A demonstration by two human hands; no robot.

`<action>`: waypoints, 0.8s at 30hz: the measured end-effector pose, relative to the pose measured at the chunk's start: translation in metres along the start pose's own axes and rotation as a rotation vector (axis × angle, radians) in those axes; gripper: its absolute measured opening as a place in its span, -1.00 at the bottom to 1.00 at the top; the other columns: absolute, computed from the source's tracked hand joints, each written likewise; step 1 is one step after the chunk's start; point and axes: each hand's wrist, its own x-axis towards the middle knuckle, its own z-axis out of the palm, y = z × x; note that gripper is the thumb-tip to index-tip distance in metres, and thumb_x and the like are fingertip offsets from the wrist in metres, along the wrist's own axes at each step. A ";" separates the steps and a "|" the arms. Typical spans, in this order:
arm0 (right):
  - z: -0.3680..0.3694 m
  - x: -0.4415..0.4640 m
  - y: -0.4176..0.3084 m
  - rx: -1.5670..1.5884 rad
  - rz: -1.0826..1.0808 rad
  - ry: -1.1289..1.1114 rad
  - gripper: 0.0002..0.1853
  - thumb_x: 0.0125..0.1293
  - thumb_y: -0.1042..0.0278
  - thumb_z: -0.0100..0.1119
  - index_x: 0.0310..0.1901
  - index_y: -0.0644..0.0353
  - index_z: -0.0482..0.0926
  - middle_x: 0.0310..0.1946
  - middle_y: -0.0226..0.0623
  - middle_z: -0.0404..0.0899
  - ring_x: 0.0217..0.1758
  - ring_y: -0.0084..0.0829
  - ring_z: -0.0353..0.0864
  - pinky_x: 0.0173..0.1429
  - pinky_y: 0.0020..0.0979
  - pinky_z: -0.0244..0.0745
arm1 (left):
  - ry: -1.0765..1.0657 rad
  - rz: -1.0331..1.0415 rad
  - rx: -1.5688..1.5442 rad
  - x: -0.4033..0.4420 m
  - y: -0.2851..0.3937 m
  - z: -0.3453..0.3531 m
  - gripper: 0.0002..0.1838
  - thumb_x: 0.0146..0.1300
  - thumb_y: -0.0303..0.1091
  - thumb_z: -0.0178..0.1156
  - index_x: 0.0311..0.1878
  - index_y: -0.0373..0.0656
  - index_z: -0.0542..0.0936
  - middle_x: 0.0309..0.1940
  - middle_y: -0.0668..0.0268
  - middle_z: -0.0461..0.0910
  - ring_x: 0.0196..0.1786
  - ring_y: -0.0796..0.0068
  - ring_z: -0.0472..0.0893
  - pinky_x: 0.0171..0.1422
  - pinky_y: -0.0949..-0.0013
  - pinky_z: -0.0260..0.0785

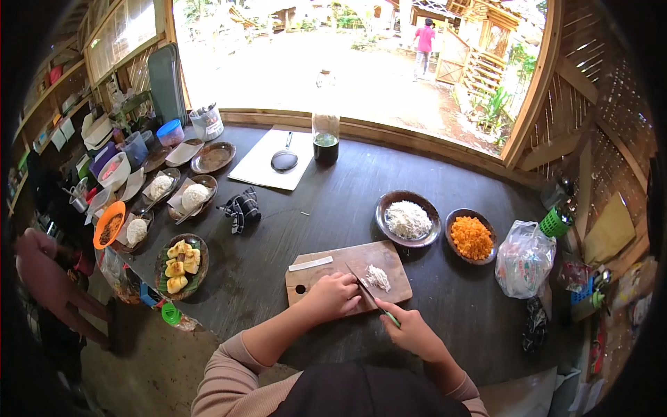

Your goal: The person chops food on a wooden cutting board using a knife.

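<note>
The right hand (411,332) is closed around the handle of a green-handled metal knife (391,317), whose narrow blade slants across a rectangular brown wooden cutting board (347,256), its tip pointing away from the body. The left hand (332,295) lies on the board just beside the blade with its fingers bent downward; whether they pinch anything cannot be told, since the hand hides what is beneath it. A loose pile of finely cut white pieces (377,278) sits on the board on the other side of the blade, and a thin, flat white strip (310,264) lies near the far left edge, above the board's round hole. The board rests on a dark wooden worktop (347,194). Beyond its right corner stands a round brown bowl (379,210) heaped with white shreds, and next to that a smaller brown bowl (493,251) full of orange bits. A knotted clear plastic bag (526,260) stands farther right. Well apart on the left are a brown plate (202,256) of yellow pieces on green leaf and a crumpled black-and-white checked cloth (243,208).
</note>
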 end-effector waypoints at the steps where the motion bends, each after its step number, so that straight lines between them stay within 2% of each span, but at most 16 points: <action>1: 0.000 0.000 0.001 -0.001 0.001 -0.001 -0.59 0.44 0.44 0.13 0.30 0.08 0.53 -0.63 -0.16 0.46 -0.58 -0.61 0.38 -0.34 -0.41 0.46 | 0.000 0.000 -0.001 0.000 0.001 0.000 -0.71 0.30 -0.18 0.23 -0.20 -0.28 0.67 -0.08 0.12 0.64 -0.03 0.13 0.62 0.11 0.16 0.48; 7: 0.004 0.005 0.010 -0.003 0.016 -0.013 -0.58 0.43 0.43 0.16 0.30 0.07 0.52 -0.58 -0.04 0.50 -0.57 -0.57 0.38 -0.33 -0.39 0.48 | -0.027 -0.028 0.033 0.002 0.007 0.001 -0.69 0.28 -0.18 0.24 -0.21 -0.30 0.67 -0.10 0.12 0.63 -0.02 0.13 0.61 0.10 0.18 0.48; 9: 0.008 0.008 0.014 -0.029 -0.062 0.018 -0.58 0.42 0.43 0.17 0.30 0.07 0.52 -0.49 0.06 0.58 -0.57 -0.40 0.50 -0.28 -0.35 0.51 | -0.034 -0.032 0.046 0.002 0.007 0.002 -0.68 0.28 -0.17 0.24 -0.20 -0.29 0.67 -0.11 0.12 0.62 -0.02 0.14 0.61 0.10 0.18 0.48; 10: 0.009 0.009 0.015 -0.029 -0.060 0.023 -0.58 0.42 0.43 0.17 0.30 0.07 0.52 -0.49 0.06 0.58 -0.57 -0.40 0.50 -0.28 -0.35 0.51 | -0.036 -0.028 0.045 0.002 0.007 0.003 -0.68 0.28 -0.17 0.24 -0.20 -0.29 0.67 -0.11 0.12 0.62 -0.02 0.14 0.61 0.10 0.18 0.48; 12: 0.012 0.010 0.017 -0.017 -0.086 0.039 -0.58 0.42 0.43 0.17 0.29 0.06 0.52 -0.39 0.14 0.61 -0.50 -0.15 0.62 -0.22 -0.32 0.53 | -0.021 -0.023 0.063 0.001 0.007 0.005 -0.68 0.29 -0.16 0.23 -0.21 -0.28 0.67 -0.13 0.13 0.61 -0.02 0.15 0.61 0.08 0.18 0.49; 13: 0.012 0.009 0.016 -0.017 -0.088 0.041 -0.58 0.42 0.43 0.17 0.29 0.06 0.52 -0.39 0.14 0.61 -0.50 -0.15 0.62 -0.22 -0.32 0.53 | -0.020 -0.022 0.064 0.000 0.007 0.004 -0.68 0.29 -0.16 0.23 -0.21 -0.28 0.67 -0.13 0.13 0.61 -0.02 0.15 0.61 0.08 0.18 0.49; 15: 0.010 0.008 0.012 -0.041 -0.062 0.029 -0.58 0.41 0.42 0.17 0.29 0.06 0.52 -0.38 0.15 0.61 -0.44 -0.01 0.65 -0.22 -0.32 0.53 | -0.070 -0.047 0.082 0.000 0.010 0.001 -0.68 0.30 -0.14 0.22 -0.21 -0.27 0.66 -0.14 0.13 0.61 -0.01 0.15 0.60 0.06 0.18 0.50; 19: 0.008 0.005 0.018 -0.052 -0.113 0.056 -0.58 0.41 0.42 0.18 0.29 0.06 0.52 -0.42 0.12 0.61 -0.50 -0.12 0.63 -0.24 -0.32 0.52 | -0.089 -0.061 0.089 0.000 0.012 -0.003 -0.67 0.30 -0.13 0.22 -0.21 -0.27 0.66 -0.13 0.13 0.60 -0.01 0.15 0.60 0.05 0.17 0.51; 21: 0.004 0.003 0.011 -0.069 -0.051 0.020 -0.58 0.41 0.42 0.18 0.29 0.06 0.52 -0.48 0.08 0.59 -0.56 -0.29 0.58 -0.28 -0.33 0.52 | -0.087 -0.060 0.078 -0.001 0.011 -0.002 -0.66 0.30 -0.13 0.22 -0.19 -0.27 0.65 -0.12 0.13 0.60 0.00 0.15 0.60 0.05 0.17 0.51; 22: 0.004 0.003 0.010 -0.069 -0.051 0.019 -0.58 0.41 0.42 0.18 0.29 0.06 0.52 -0.48 0.08 0.59 -0.56 -0.29 0.58 -0.28 -0.33 0.52 | -0.087 -0.060 0.078 -0.001 0.011 -0.002 -0.66 0.30 -0.13 0.22 -0.19 -0.27 0.65 -0.12 0.13 0.60 0.00 0.15 0.60 0.05 0.17 0.51; 24: 0.003 0.003 0.010 -0.078 -0.027 0.006 -0.57 0.42 0.41 0.18 0.30 0.05 0.52 -0.56 -0.04 0.57 -0.58 -0.46 0.52 -0.31 -0.35 0.52 | -0.088 -0.068 0.076 -0.001 0.012 -0.003 -0.66 0.31 -0.13 0.21 -0.17 -0.27 0.66 -0.11 0.13 0.60 0.01 0.16 0.60 0.07 0.17 0.50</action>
